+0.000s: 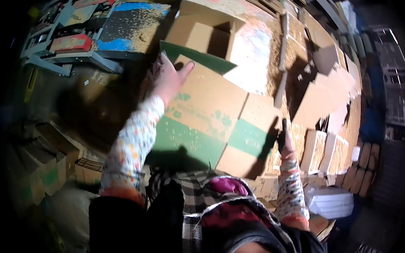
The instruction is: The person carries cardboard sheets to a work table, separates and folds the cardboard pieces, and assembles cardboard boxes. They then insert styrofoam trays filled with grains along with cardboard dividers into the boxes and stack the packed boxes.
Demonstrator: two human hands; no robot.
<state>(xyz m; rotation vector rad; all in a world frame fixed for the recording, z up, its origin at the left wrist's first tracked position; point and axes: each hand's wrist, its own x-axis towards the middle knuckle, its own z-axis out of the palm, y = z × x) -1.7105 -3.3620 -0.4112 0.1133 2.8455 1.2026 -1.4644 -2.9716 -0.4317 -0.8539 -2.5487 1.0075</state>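
Observation:
A cardboard box [210, 103] with green bands and printed green paw marks lies in front of me. My left hand [168, 80] is at its upper left corner, thumb spread from the fingers, which reach along the edge; a firm grip does not show. Beyond it stands an open cardboard box [196, 31] with a green flap [198, 57] raised toward me. My right hand [285, 142], partly dark and seen edge-on, is just off the box's right side. Its fingers point away from me, stretched out, with nothing seen in them.
Wood shavings [274, 52] lie along the worktop. At right are torn cardboard pieces [323, 96] and narrow packs [315, 149]. A blue-grey metal frame [87, 59] stands far left. Stacked cartons [42, 159] and a pale plastic bag [70, 208] are at lower left.

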